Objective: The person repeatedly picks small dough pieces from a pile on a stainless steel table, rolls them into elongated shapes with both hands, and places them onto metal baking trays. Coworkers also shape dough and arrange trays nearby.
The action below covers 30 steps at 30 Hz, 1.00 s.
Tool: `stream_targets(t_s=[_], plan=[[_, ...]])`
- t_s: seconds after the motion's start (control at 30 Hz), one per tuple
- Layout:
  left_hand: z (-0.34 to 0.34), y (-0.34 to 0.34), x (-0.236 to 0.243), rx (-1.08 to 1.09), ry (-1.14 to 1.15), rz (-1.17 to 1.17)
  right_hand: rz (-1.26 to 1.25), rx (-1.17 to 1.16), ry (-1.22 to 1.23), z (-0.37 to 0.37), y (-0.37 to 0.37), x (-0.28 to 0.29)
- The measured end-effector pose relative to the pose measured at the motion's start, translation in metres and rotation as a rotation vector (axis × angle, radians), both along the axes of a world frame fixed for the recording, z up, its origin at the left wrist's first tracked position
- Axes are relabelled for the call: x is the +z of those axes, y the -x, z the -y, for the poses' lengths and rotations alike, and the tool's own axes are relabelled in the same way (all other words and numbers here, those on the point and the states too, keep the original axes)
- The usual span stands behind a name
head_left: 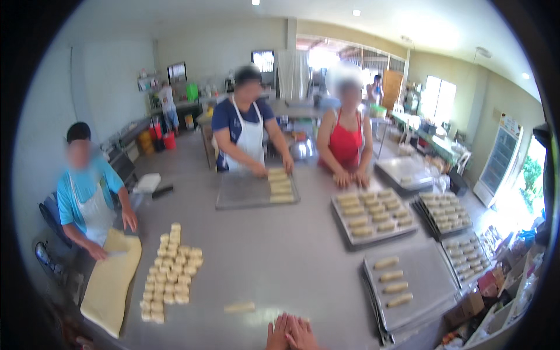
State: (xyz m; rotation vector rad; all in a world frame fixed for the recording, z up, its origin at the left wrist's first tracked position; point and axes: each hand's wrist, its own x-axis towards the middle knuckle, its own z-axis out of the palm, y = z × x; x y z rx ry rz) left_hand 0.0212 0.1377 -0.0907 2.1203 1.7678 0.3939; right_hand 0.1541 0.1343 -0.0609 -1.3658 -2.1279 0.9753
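At the lower edge of the head view, my left hand and my right hand lie close together on the steel table. Their fingers are stretched out flat and point away from me. What is under the palms, if anything, is hidden. A single pale dough roll lies on the table just left of my left hand. Further left sits a cluster of small cut dough pieces. To the right of my hands is a metal tray with several dough rolls along its left side.
At the left, a person in a light blue shirt handles a long dough sheet. Across the table, one person places rolls on a tray; another in a red apron presses the tabletop. Filled trays stand at right.
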Motion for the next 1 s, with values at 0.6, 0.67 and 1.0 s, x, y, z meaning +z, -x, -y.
stream_targets(t_s=[0.6,0.67,1.0], plan=[[-0.210,0.031,-0.014,0.157,-0.192,-0.166,0.298,-0.133,-0.222,-0.232,0.034,-0.040],[-0.176,0.028,-0.007,0.106,-0.202,-0.121,0.361,-0.059,-0.250,-0.205,0.025,-0.036],[0.028,0.024,0.032,-0.176,-0.068,-0.033,0.263,0.197,-0.342,-0.013,-0.048,0.003]])
